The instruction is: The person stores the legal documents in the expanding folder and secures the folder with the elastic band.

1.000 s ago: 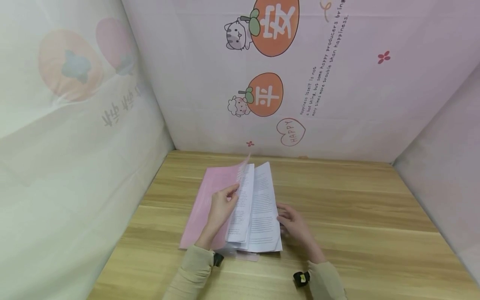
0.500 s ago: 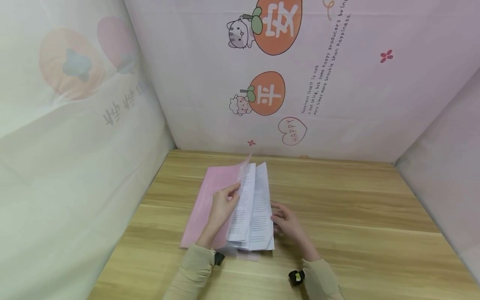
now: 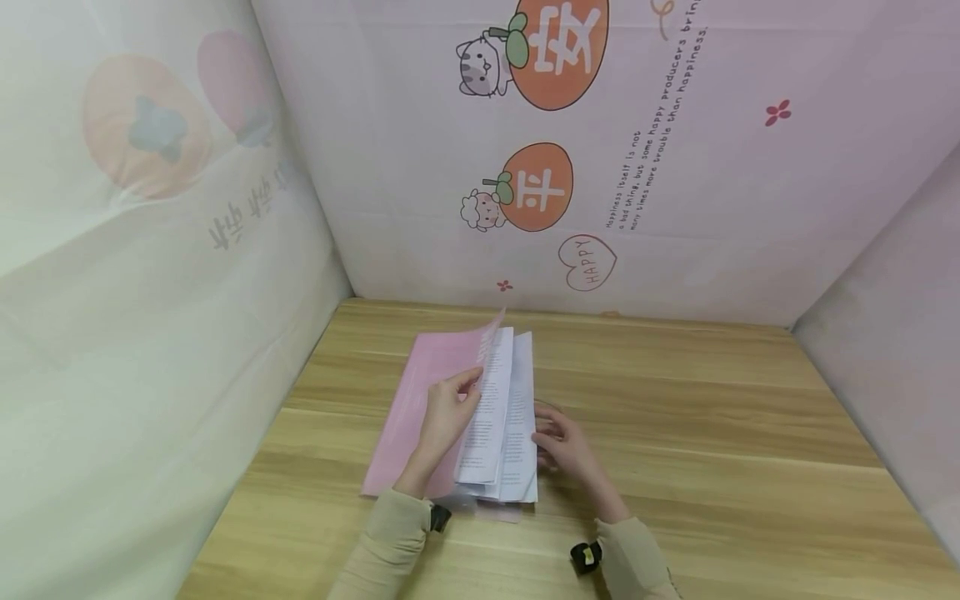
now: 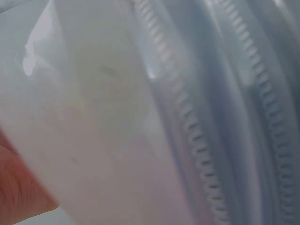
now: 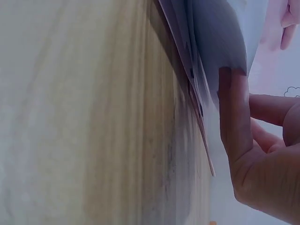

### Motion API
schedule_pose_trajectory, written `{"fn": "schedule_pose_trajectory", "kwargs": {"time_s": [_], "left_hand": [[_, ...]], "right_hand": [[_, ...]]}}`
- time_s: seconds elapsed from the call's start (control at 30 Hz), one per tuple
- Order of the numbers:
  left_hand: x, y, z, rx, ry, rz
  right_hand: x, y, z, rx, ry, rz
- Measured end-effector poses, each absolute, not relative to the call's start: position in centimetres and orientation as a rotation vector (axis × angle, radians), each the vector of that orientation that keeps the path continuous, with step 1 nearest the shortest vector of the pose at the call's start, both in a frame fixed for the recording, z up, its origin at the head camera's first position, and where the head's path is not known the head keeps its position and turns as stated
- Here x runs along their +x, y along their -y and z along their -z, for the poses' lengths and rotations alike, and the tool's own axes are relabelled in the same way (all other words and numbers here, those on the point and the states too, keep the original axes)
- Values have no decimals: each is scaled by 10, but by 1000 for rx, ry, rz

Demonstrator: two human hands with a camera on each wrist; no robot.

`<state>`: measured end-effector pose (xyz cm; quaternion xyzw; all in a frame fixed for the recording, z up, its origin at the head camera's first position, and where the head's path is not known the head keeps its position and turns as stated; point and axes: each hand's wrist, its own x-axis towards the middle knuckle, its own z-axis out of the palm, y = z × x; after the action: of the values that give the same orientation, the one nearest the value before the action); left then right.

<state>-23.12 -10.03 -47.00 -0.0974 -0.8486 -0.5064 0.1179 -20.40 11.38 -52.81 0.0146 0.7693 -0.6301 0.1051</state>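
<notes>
A pink folder (image 3: pixel 408 404) with printed pages lies on the table, its cover lifted along the right edge. My left hand (image 3: pixel 446 412) pinches that raised edge between thumb and fingers. Printed sheets (image 3: pixel 487 417) show inside, and one printed sheet (image 3: pixel 519 442) stands raised and bowed at the right. Its right edge is held between thumb and fingers of my right hand (image 3: pixel 566 446); the right wrist view has the sheet (image 5: pixel 220 37) curving above the fingers (image 5: pixel 234 112). In the left wrist view, translucent plastic (image 4: pixel 108 131) with ribbed edges fills the picture, my left hand (image 4: pixel 21 190) at the lower left.
The wood-grain table (image 3: pixel 712 450) extends to both sides of the folder. A clear plastic flap (image 3: pixel 495 510) sticks out below the pages. White printed cloth walls (image 3: pixel 675 250) enclose the table at the back and sides. Each wrist wears a black camera (image 3: pixel 585 557).
My right hand has moved left with the edge of the sheet, so the sheet bows more and shows narrower. The left hand keeps its hold on the cover in nearly the same place.
</notes>
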Motion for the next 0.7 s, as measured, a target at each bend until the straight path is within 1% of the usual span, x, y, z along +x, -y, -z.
{"fn": "schedule_pose_trajectory", "kwargs": {"time_s": [0.23,0.7], "left_hand": [[-230,100,469,-267,2493,1478],[-229,100,468,-267,2498,1490]], "right_hand": [[-204,-112,528,123,-2286,1872],[-203,-96,527,77,-2235,1931]]}}
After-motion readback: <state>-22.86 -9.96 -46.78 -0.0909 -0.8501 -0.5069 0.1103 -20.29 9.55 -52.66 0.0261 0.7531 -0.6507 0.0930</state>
